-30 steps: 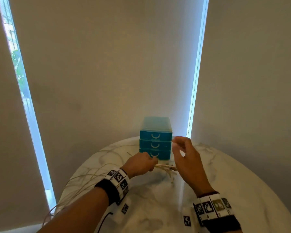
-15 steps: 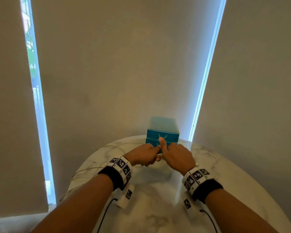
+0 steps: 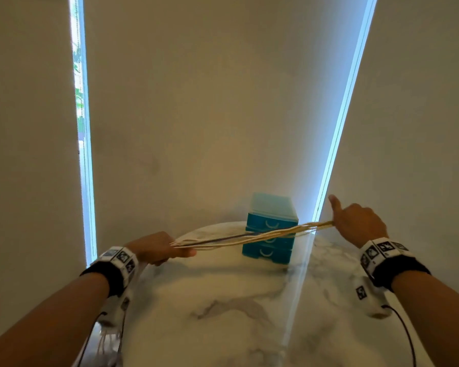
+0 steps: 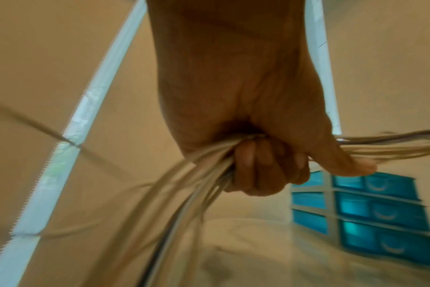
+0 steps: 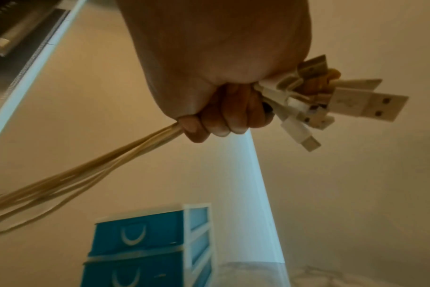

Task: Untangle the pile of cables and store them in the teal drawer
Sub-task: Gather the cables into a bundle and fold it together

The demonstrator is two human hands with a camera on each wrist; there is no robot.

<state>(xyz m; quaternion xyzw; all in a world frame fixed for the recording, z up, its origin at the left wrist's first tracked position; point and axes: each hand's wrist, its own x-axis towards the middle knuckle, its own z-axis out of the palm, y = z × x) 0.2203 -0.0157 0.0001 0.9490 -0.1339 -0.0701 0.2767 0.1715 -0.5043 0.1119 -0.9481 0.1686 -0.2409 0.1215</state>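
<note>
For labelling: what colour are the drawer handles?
White, curved handles on teal drawer fronts; clearest in the right wrist view.

Legible text: none | wristbands (image 3: 122, 258): black-and-white square marker patterns only, no letters or digits | USB plug (image 5: 366, 106): faint embossed mark, unreadable | teal drawer unit (image 3: 269, 231): fronts bear no lettering

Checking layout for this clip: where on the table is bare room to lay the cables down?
Bare marble table lies between both forearms, nearer than the teal drawer unit. Crowded: the cables stretch before its drawers, from left hand to right hand.
</note>
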